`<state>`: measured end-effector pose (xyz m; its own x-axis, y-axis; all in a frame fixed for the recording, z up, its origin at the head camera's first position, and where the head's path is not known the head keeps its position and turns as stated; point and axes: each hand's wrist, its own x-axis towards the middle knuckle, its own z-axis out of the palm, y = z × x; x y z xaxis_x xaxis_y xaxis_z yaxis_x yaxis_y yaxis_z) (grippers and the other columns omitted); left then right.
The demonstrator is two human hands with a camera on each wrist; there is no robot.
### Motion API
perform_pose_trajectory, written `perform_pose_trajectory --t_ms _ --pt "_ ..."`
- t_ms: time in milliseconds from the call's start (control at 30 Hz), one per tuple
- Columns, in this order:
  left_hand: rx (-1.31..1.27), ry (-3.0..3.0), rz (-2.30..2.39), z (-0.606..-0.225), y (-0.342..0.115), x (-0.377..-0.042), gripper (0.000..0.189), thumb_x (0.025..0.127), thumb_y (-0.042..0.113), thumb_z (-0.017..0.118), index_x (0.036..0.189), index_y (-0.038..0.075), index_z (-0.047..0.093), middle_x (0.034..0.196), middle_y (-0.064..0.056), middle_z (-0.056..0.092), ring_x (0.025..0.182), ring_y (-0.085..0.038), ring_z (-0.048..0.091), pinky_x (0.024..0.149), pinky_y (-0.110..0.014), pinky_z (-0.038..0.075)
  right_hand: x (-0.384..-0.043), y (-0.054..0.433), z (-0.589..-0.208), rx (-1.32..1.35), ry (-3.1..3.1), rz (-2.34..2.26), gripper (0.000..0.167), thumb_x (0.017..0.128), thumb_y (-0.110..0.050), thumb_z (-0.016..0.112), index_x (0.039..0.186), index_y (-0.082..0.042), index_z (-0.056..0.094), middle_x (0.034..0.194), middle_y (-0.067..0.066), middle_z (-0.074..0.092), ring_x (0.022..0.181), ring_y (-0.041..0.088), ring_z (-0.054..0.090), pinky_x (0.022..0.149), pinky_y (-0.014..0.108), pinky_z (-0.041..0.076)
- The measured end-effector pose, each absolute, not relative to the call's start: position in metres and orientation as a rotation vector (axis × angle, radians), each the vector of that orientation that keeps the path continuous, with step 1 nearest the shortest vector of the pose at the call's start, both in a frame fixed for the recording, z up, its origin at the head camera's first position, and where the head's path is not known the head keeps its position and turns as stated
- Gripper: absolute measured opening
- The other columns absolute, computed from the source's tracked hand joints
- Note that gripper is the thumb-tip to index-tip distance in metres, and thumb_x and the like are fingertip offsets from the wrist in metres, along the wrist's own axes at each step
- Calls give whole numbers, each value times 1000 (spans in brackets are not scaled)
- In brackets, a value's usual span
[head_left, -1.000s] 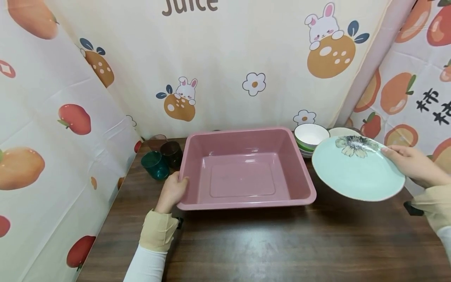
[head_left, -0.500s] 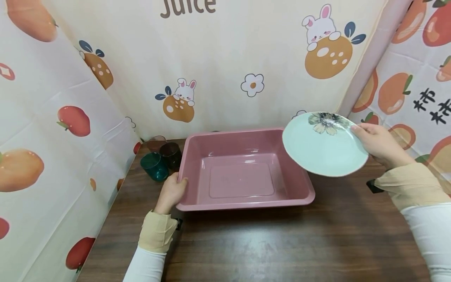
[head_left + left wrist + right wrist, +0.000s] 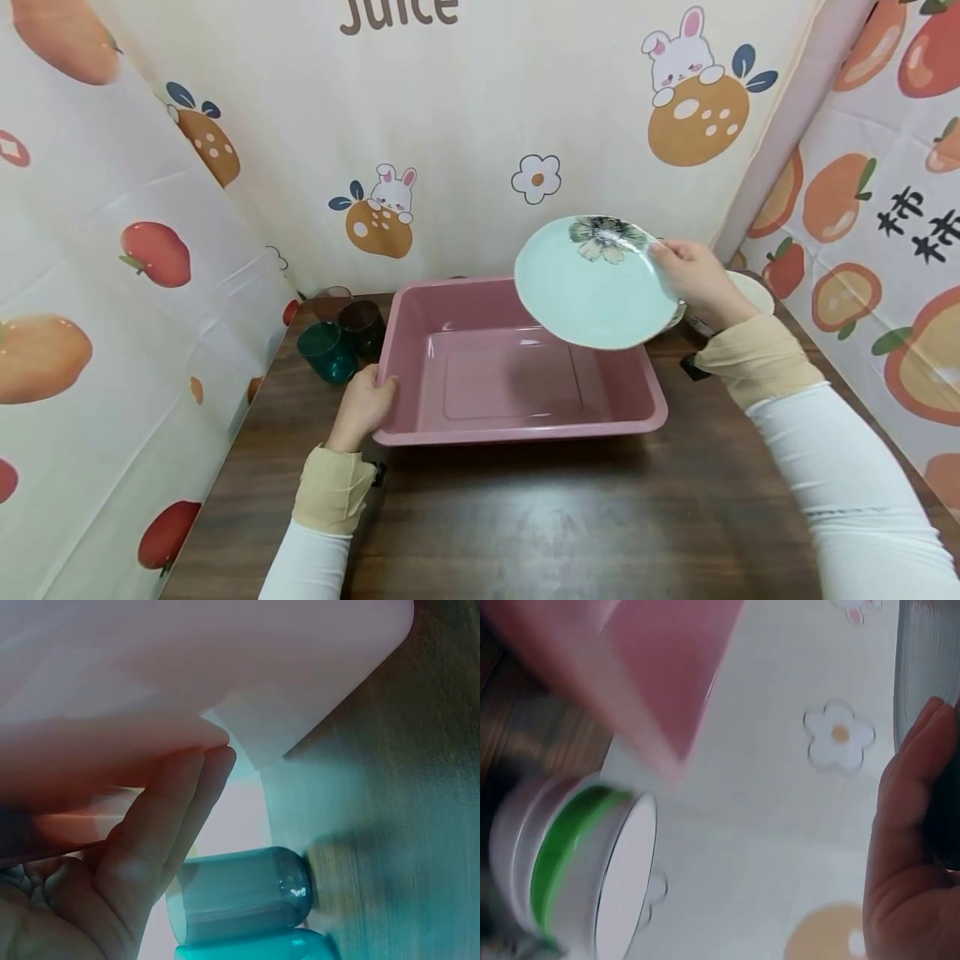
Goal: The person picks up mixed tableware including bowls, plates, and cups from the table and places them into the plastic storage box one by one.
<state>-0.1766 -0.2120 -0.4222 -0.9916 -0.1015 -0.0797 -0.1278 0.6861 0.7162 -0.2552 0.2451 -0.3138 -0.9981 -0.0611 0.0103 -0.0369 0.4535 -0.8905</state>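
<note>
My right hand (image 3: 701, 283) pinches the right edge of a pale mint plate (image 3: 592, 287) with a grey-and-cream flower on it. The plate is tilted and hangs in the air over the back right part of a pink basin (image 3: 517, 436). My left hand (image 3: 363, 408) grips the basin's left rim, its thumb on top. From the left wrist, the fingers (image 3: 161, 810) show against the basin's outer wall. In the right wrist view only the edge of the plate (image 3: 922, 675) shows above my hand. No dishes show inside the visible part of the basin.
Left of the basin stand a teal cup (image 3: 327, 352), a dark brown cup (image 3: 362, 327) and a clear pinkish one (image 3: 332, 302). Stacked bowls (image 3: 570, 862), one green, stand at the basin's right. A white dish (image 3: 752, 292) shows behind my right wrist. Printed curtains border the table.
My right hand has carried the plate leftward and up, from beside the basin's right end to above it. My left hand has stayed at the rim.
</note>
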Motion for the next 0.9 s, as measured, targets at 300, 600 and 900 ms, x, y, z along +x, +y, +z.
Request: perform_pose_trajectory --t_ms 300,600,900 --pt "-222 2832 1209 -423 -213 -179 41 99 23 47 123 -9 55 109 -26 65 87 -29 63 77 -43 54 -277 181 -329 -94 2605 -1634 45 105 -32 38 125 4 56 82 4 62 62 7 61 58 24 54" --pt "-241 2804 1216 -424 -211 -179 40 100 23 46 124 -8 55 107 -25 66 84 -27 64 74 -40 55 -286 136 -367 -129 2589 -1500 41 105 -33 39 122 -2 59 94 15 60 65 13 58 56 26 52" --pt "-222 2819 1235 -422 -211 -178 38 99 21 47 120 -9 56 106 -26 66 84 -27 65 68 -37 54 -285 99 -396 -227 2572 -1412 33 105 -26 41 115 -1 60 103 17 61 77 18 54 63 26 47"
